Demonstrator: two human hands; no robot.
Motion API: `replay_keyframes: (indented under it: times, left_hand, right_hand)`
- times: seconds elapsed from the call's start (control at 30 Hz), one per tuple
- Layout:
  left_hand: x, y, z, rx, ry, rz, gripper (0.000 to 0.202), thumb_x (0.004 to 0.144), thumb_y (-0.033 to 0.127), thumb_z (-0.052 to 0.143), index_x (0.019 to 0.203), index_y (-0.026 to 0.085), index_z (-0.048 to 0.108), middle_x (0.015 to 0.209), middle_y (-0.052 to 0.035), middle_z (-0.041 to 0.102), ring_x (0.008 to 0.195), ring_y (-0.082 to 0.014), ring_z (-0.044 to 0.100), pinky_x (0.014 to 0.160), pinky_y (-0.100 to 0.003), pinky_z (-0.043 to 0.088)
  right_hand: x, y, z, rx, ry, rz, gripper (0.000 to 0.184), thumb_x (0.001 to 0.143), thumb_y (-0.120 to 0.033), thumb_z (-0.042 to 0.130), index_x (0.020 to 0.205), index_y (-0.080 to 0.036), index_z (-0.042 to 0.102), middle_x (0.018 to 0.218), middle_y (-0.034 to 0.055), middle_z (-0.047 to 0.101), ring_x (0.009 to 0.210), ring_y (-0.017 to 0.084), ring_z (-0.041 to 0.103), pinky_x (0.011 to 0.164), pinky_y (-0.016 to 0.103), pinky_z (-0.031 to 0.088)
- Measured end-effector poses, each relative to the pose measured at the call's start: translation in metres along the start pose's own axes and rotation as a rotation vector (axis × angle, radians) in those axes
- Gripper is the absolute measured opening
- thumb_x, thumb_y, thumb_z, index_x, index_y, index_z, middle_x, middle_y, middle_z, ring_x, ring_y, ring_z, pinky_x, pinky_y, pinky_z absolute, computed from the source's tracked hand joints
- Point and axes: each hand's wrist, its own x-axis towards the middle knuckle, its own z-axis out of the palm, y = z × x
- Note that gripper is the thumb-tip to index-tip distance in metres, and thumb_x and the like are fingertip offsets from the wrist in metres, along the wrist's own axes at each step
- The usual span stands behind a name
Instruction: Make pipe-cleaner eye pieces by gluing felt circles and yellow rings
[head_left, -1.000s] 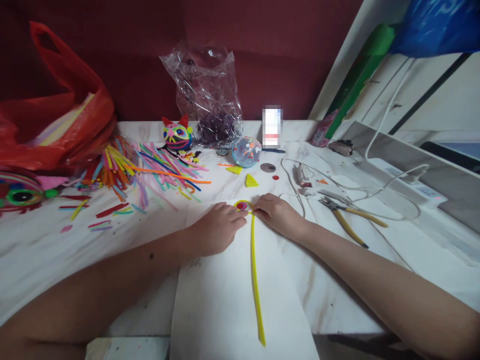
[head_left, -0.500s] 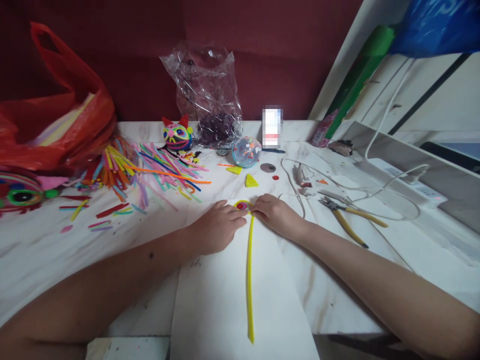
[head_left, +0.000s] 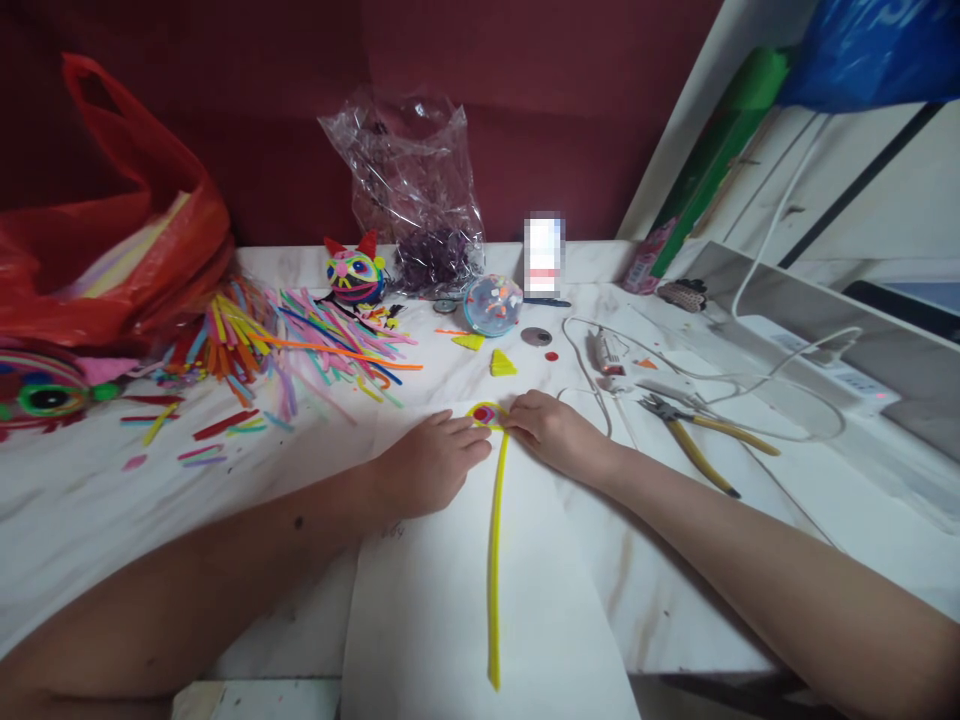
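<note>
A bright yellow pipe cleaner (head_left: 495,590) curls at its far end around a small red and purple coil (head_left: 484,413), and its long tail runs down over a white sheet of paper (head_left: 420,640) toward me. My left hand (head_left: 431,462) is closed at the coil's left and lower edge, fingers bent over it and pressing it against the paper. On the other side, my right hand (head_left: 555,432) pinches the yellow strand where it meets the coil. The fingertips partly cover the coil's rim.
Beyond the hands are yellow triangles (head_left: 503,363), a clear ball (head_left: 493,305) and a decorated cat-like head (head_left: 355,270). Loose pipe cleaners (head_left: 330,340) and a red bag (head_left: 112,250) fill the left. Pliers (head_left: 697,450), a glue gun (head_left: 611,352) and cables occupy the right.
The yellow tail's near end has swung slightly left. Both hands stay at the coil, with only small finger shifts that uncover a little more of its yellow rim.
</note>
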Motion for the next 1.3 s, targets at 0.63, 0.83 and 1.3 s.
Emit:
replay_keyframes:
  times: [0.63, 0.83, 1.3]
  left_hand:
    - [0.001, 0.011, -0.01, 0.143, -0.066, 0.048, 0.026, 0.09, 0.02, 0.042, 0.111, 0.016, 0.056, 0.128, -0.0111, 0.053, 0.116, -0.0267, 0.048, 0.098, -0.044, 0.034]
    - [-0.001, 0.015, -0.008, 0.126, -0.023, 0.002, 0.022, 0.089, 0.017, 0.042, 0.107, 0.016, 0.055, 0.126, -0.0115, 0.054, 0.116, -0.0263, 0.048, 0.103, -0.046, 0.032]
    - [-0.001, 0.018, -0.007, 0.09, -0.014, 0.035, 0.014, 0.087, 0.01, 0.041, 0.096, 0.014, 0.052, 0.106, -0.0128, 0.059, 0.107, -0.0232, 0.054, 0.092, -0.038, 0.045]
  right_hand:
    - [-0.003, -0.007, -0.003, -0.056, -0.006, -0.04, 0.026, 0.093, -0.019, 0.043, 0.101, -0.015, 0.067, 0.079, 0.0086, 0.061, 0.074, 0.018, 0.051, 0.066, 0.03, 0.044]
    - [-0.003, -0.007, -0.004, -0.072, -0.03, -0.077, 0.026, 0.093, -0.018, 0.043, 0.096, -0.015, 0.069, 0.082, 0.0092, 0.062, 0.075, 0.018, 0.05, 0.067, 0.03, 0.044]
    - [-0.003, -0.008, -0.005, -0.066, -0.034, -0.065, 0.029, 0.094, -0.018, 0.04, 0.102, -0.015, 0.068, 0.084, 0.01, 0.062, 0.08, 0.019, 0.053, 0.069, 0.031, 0.045]
